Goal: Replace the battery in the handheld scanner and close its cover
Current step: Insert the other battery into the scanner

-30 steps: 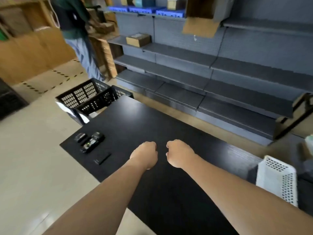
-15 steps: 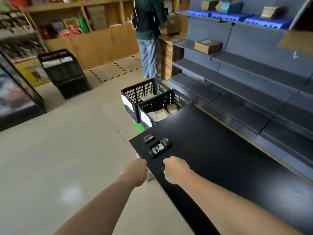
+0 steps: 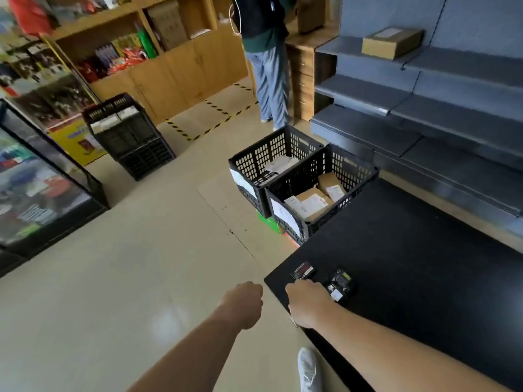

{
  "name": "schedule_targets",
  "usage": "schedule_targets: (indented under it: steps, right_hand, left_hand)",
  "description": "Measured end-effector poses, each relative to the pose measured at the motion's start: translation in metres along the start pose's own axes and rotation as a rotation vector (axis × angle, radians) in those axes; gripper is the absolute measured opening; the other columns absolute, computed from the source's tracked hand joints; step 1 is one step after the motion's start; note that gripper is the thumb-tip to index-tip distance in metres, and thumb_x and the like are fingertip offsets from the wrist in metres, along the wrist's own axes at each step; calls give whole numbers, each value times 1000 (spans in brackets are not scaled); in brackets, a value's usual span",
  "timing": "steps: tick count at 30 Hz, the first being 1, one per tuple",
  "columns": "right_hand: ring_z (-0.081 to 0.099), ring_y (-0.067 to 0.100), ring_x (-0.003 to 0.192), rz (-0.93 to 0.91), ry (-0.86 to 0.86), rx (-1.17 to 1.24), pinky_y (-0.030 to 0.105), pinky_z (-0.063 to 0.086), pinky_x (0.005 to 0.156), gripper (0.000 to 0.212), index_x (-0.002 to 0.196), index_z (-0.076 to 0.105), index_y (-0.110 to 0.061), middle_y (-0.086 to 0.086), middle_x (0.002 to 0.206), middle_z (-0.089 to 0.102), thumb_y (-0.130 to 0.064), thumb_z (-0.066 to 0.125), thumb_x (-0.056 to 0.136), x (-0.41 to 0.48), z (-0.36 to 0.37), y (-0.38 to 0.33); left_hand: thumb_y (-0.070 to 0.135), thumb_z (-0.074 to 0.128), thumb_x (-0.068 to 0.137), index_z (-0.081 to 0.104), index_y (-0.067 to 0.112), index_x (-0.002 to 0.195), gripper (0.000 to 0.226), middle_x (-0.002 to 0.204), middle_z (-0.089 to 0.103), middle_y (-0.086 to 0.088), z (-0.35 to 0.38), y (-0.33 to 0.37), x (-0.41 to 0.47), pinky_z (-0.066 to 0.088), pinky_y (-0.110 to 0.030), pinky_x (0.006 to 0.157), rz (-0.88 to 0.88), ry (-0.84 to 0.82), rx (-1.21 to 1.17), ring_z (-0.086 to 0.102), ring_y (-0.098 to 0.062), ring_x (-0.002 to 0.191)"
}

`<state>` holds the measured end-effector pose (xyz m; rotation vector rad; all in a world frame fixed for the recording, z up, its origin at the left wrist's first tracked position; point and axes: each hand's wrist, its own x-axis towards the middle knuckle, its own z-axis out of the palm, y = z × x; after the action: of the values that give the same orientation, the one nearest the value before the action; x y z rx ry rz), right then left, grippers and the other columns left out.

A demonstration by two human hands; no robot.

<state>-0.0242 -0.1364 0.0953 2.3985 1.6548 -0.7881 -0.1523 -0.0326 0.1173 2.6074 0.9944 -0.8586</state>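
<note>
The black handheld scanner [image 3: 341,285] lies back-up with its battery bay open, near the left corner of the black table [image 3: 424,278]. A loose battery [image 3: 303,270] with a red label lies just left of it. My right hand [image 3: 307,302] hovers over the table corner with its fingers curled under, knuckles right beside the scanner and just below the battery. My left hand [image 3: 244,302] is a closed fist over the floor, left of the table edge. Neither hand shows anything in it. The small flat cover seen earlier is hidden, probably under my right hand.
Two black crates [image 3: 319,190] with parcels stand against the table's far left end. Another person [image 3: 266,60] stands by the wooden shelves beyond. Grey shelving [image 3: 424,114] runs along the right. A stacked black crate [image 3: 130,137] and a glass cabinet [image 3: 42,188] are on the left.
The view has swung left and closer to the table corner. Both fists have come nearer the scanner; my right hand now covers the spot where the cover lay.
</note>
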Motion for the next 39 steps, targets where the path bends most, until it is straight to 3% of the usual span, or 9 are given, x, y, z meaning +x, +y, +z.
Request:
schedule_targets:
  steps: [7,13,20,24,28,33,36,39]
  right_hand:
    - [56,30,112,194,-90,120,39,46,88,29,117,55,-14,9,123,59,-14,55,89,39,2,29]
    - [61,33,108,427,-1,336,40,50,86,25,114,57,-11,12,116,63,-15,52,90,37,11,43]
    - [59,32,109,719,31,547,39,49,85,24,114,54,-9,12,117,60,-15,54,91,52,27,14]
    - [59,31,111,890,118,719,37,50,88,27,115,52,-8,13,116,59,-18,55,89,76,35,1]
    - [59,33,109,1030,203,914,36,48,88,29,114,54,-7,15,115,59,-18,58,87,100,42,-5]
    - [60,35,106,1105,251,1090,30,39,75,29,112,57,-6,16,114,64,-18,54,86,121,56,-3]
    - [61,34,106,1139,295,1132,27,38,73,26,109,64,-5,15,111,68,-18,54,89,126,58,-1]
    - [61,34,105,1185,331,1209,27,38,73,24,107,64,-4,15,109,68,-16,55,88,130,62,0]
  left_hand:
    - [22,45,97,53,16,126,30,127,55,-7,-20,-6,79,49,-42,95,141,-130,55,55,-29,116]
    - [24,43,96,59,12,122,33,122,60,-8,-32,24,143,50,-40,94,354,-236,163,58,-31,115]
    - [22,47,94,55,11,114,25,120,62,-11,-22,25,184,50,-40,90,591,-241,271,59,-31,110]
    - [17,50,93,56,8,114,23,116,64,-15,-12,22,193,50,-39,88,643,-230,146,61,-34,107]
    - [7,47,90,57,3,103,17,103,66,-19,3,16,201,44,-35,75,648,-210,-63,62,-37,95]
    - [3,45,88,60,2,86,15,85,63,-21,25,17,214,36,-32,60,611,-173,-251,52,-29,69]
    - [2,43,85,62,-1,80,20,74,62,-26,38,16,221,40,-38,57,561,-161,-404,54,-31,63]
    - [0,42,86,68,-2,83,26,76,67,-24,35,19,217,42,-38,60,464,-149,-542,50,-23,65]
